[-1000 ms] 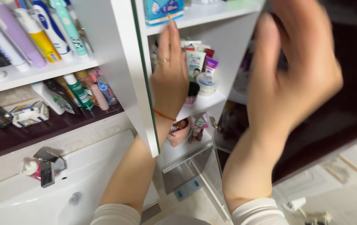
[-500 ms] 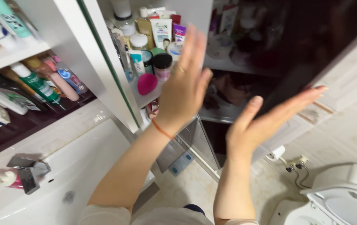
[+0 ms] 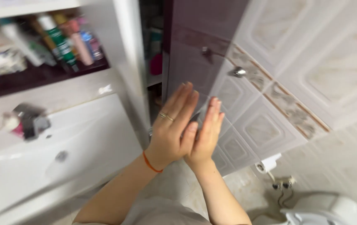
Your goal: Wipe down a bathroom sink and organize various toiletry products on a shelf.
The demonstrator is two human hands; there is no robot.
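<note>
My left hand (image 3: 172,127) and my right hand (image 3: 205,135) are raised side by side, fingers straight and palms almost pressed together, holding nothing. The left wrist wears an orange band and a finger has a ring. They hover just in front of the glossy dark cabinet door (image 3: 195,62), which is nearly closed; only a narrow gap (image 3: 155,58) shows shelf contents, including something pink. The door's metal handle (image 3: 239,71) is above and right of my hands. The picture is motion-blurred.
A white sink basin (image 3: 53,154) with a chrome tap (image 3: 30,121) lies at the left. Above it an open shelf holds several bottles and tubes (image 3: 61,41). Patterned wall tiles (image 3: 312,83) fill the right. A toilet (image 3: 333,212) and wall valve (image 3: 268,164) sit at the lower right.
The cabinet door has swung from wide open to almost closed. My hands came down off it and together. The view shifted right and down.
</note>
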